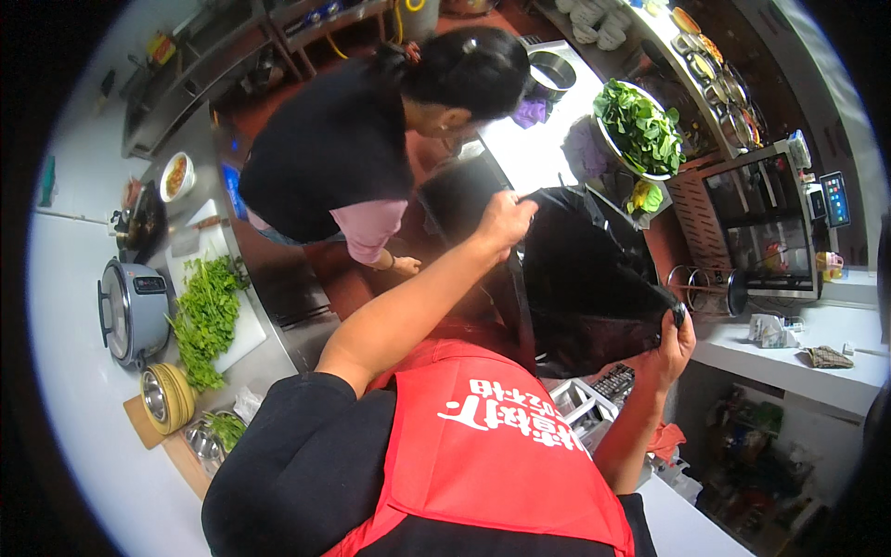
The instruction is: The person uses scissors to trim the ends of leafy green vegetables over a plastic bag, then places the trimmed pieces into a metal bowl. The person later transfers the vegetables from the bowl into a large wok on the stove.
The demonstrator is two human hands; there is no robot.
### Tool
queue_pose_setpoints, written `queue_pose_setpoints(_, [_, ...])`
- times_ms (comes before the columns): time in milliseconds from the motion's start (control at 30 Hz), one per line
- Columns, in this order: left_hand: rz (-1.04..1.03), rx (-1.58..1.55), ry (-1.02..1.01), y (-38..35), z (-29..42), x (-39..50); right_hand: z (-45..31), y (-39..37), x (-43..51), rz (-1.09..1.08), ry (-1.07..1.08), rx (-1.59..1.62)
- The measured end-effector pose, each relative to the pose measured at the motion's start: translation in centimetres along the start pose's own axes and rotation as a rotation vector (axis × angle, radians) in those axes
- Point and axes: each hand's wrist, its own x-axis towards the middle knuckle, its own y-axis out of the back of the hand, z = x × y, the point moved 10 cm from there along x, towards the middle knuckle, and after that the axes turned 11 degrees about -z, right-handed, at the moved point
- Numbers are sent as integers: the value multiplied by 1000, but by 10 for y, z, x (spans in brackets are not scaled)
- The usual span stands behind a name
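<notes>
A large black plastic bag [592, 278] is stretched between my two hands, to the right of centre. My left hand [507, 221] grips its upper left edge beside the white table. Lower down on the right, my right hand [675, 344] pinches a gathered corner of the same bag. The bag's dark middle hangs between them, and what lies beneath it is hidden. Just beyond the bag a bowl of leafy greens [640, 129] and a yellow-green vegetable [644, 198] stand near the table's end.
A co-worker [334, 146] bends over close to my left arm. A steel counter at the left holds coriander-like greens [209, 313], a rice cooker [136, 312], a cleaver and stacked yellow bowls [167, 398]. A round metal pan [551, 75] stands on the white table [532, 150]. Cutlery trays [581, 407] lie below the bag.
</notes>
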Motion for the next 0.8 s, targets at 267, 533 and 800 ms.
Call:
queue_pose_setpoints(267, [23, 90, -171, 53, 82, 52, 22, -49, 55, -156, 79, 20])
queue_pose_setpoints(533, [144, 222, -221, 115, 111, 94, 102, -92, 107, -163, -71, 128])
queue_pose_setpoints(800, [220, 335, -122, 200, 23, 142, 222, -98, 120, 40, -182, 49])
